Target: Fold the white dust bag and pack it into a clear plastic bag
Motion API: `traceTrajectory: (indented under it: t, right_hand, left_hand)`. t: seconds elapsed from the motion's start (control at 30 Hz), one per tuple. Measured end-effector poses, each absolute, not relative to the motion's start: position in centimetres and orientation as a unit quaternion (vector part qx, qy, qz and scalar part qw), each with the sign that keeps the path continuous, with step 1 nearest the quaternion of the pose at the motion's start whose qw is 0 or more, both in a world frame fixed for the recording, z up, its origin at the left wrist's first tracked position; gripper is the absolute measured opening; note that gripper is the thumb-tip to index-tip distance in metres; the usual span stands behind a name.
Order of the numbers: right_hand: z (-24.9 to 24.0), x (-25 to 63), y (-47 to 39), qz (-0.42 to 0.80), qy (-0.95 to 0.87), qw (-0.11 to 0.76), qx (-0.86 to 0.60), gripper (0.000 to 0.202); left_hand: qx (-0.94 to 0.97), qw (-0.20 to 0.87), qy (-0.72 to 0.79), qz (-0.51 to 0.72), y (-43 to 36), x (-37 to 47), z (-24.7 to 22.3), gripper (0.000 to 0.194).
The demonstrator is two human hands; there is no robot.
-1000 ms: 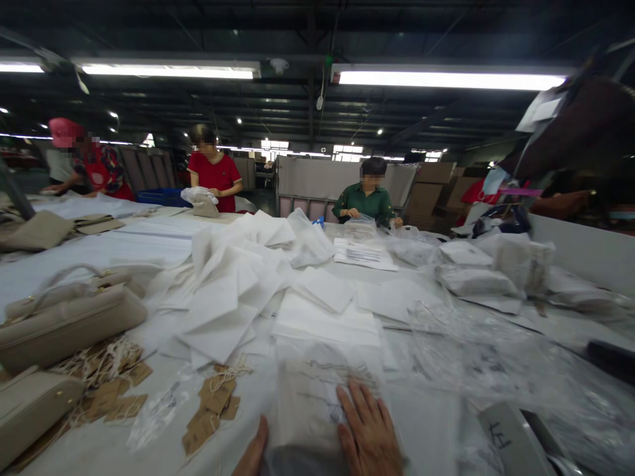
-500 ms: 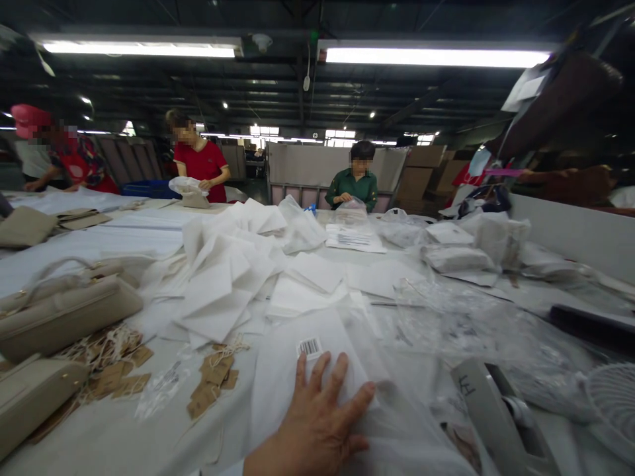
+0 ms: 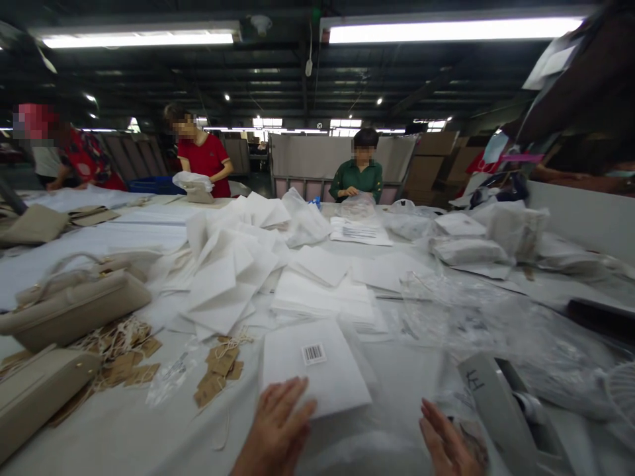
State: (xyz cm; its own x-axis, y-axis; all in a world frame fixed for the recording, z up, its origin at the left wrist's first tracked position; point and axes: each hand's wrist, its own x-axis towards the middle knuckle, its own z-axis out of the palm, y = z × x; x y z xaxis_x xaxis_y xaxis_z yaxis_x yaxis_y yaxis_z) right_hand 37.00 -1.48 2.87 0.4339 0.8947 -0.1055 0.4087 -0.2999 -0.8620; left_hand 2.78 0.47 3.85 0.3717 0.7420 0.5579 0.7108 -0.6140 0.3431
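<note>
We see our left hand (image 3: pixel 278 426) lying flat with its fingers spread and holding nothing, the fingertips resting on the near edge of a flat white fabric pouch with a barcode sticker (image 3: pixel 312 367). That pouch lies on the white counter (image 3: pixel 124 436), straight ahead of us and just beyond our hands. Our right hand (image 3: pixel 449 443) is open too, palm down near the bottom edge, touching crumpled clear plastic film (image 3: pixel 476 324) beside a grey tape dispenser (image 3: pixel 496 403). Left of the pouch sit a small heap of brown card tags with strings (image 3: pixel 218 373) and two beige leather handbags (image 3: pixel 74 307). Beyond the pouch a loose pile of white fabric pouches (image 3: pixel 233 264) spreads across the counter. On the far side a person in a green shirt (image 3: pixel 358 178) and a person in a red shirt (image 3: pixel 203 158) handle packages.
</note>
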Motion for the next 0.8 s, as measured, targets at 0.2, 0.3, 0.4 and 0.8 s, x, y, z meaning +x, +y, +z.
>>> traceTrajectory:
  t: [0.2,0.3,0.4,0.8]
  right_hand:
    - [3.5,32.4,5.6,0.361,-0.532,0.29,-0.709,0.097]
    - [1.7,30.4,5.5,0.404,-0.547,0.312,-0.663,0.091]
    - [1.1,30.3,3.3,0.408,-0.534,0.326,-0.665,0.083]
    - [3.3,32.9,-4.9,-0.083,-0.765,0.322,-0.551,0.029]
  left_hand:
    - [0.526,0.35,0.676,0.379,1.1,-0.3,0.5,0.075]
    - [0.56,0.414,0.633,0.339,2.1,-0.2,0.2,0.088]
    - [0.604,0.381,0.628,0.31,3.4,-0.9,1.9,0.088]
    - [0.763,-0.01,0.563,0.317,-4.9,-4.0,3.9,0.055]
